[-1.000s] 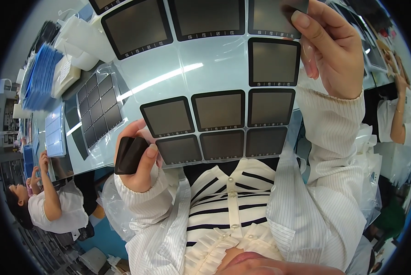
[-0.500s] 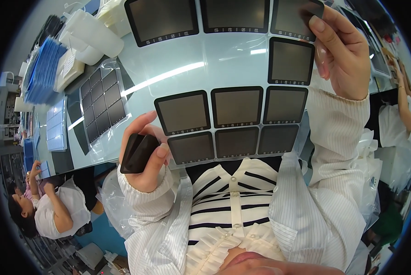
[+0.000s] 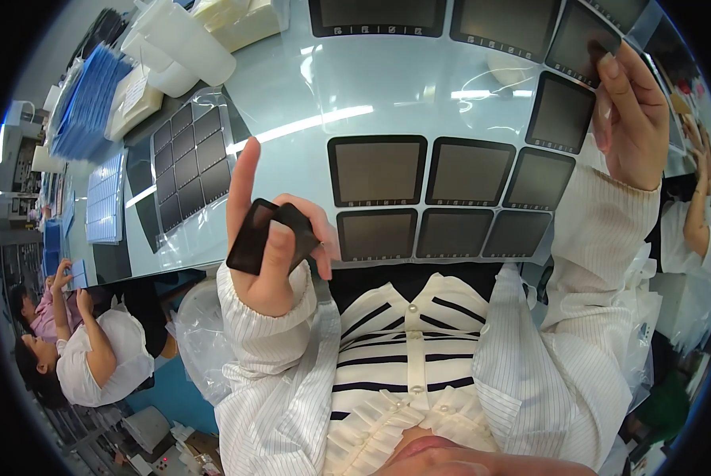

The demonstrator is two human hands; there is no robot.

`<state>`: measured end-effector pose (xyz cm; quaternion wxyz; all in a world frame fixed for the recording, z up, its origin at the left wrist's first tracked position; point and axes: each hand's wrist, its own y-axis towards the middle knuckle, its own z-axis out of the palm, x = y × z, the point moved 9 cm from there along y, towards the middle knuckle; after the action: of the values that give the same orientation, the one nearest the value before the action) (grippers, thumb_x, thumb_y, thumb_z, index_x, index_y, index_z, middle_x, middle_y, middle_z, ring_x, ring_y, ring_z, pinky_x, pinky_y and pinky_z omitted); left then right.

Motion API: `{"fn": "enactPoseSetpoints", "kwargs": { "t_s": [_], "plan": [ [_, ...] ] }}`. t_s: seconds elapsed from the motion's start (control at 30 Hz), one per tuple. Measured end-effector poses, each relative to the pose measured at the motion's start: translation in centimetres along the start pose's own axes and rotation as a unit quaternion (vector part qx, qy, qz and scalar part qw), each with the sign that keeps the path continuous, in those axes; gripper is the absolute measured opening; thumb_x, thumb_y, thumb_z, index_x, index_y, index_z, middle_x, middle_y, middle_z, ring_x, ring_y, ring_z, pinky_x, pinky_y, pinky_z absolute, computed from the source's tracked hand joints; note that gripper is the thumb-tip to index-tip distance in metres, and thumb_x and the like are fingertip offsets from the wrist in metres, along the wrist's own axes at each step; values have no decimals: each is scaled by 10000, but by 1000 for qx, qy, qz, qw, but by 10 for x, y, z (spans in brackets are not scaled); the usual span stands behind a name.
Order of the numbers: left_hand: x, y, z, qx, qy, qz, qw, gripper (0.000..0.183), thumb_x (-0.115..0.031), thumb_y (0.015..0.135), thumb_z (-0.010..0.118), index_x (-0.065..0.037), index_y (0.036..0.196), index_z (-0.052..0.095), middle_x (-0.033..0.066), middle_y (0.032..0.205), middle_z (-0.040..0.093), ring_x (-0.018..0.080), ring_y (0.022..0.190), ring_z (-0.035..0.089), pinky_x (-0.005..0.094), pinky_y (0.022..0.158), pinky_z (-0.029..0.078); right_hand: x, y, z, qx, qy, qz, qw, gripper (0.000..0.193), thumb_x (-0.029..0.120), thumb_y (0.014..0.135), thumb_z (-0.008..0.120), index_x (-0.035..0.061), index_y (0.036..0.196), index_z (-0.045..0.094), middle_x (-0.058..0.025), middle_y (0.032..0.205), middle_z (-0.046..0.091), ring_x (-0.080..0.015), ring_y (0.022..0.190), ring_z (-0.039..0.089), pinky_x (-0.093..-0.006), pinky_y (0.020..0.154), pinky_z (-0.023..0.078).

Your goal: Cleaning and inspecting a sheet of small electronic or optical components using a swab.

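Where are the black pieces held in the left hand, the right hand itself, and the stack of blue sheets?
Black pieces point(image 3: 248, 239): head view, face of the leftmost piece.
Right hand point(image 3: 638, 127): head view, middle of the hand.
Stack of blue sheets point(image 3: 92, 105): head view, mid-stack.

It's the left of 2 head-mounted fisheyes, peering down pretty close at the left hand point(image 3: 270, 274) and right hand point(image 3: 638, 127).

White jug point(image 3: 187, 46) near blue stack point(image 3: 92, 103)
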<state>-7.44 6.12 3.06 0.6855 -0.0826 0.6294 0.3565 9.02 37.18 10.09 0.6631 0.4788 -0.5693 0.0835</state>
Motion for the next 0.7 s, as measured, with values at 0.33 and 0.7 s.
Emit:
{"fn": "enactPoseSetpoints", "kwargs": {
  "t_s": [0.33, 0.7],
  "plan": [
    [34, 2, -46, -60, -27, -66, 996, 464, -312, 940, 519, -17, 1285, 422, 156, 964, 578, 226, 789, 595, 296, 571, 524, 20, 14, -10, 17, 0, -28, 999, 309, 121, 970, 463, 42, 1262, 528, -5, 558, 519, -45, 374, 439, -134, 365, 353],
    [26, -13, 9, 10, 30, -108, 994, 219, -174, 917, 537, 37, 863, 562, 76, 721, 574, 132, 541, 496, 238, 504, 390, 35, 23, 62, -20, 108, 74, 991, 215, 71, 933, 515, -76, 1078, 575, -92, 696, 633, -88, 305, 433, -205, 283, 319]
  ]
}}
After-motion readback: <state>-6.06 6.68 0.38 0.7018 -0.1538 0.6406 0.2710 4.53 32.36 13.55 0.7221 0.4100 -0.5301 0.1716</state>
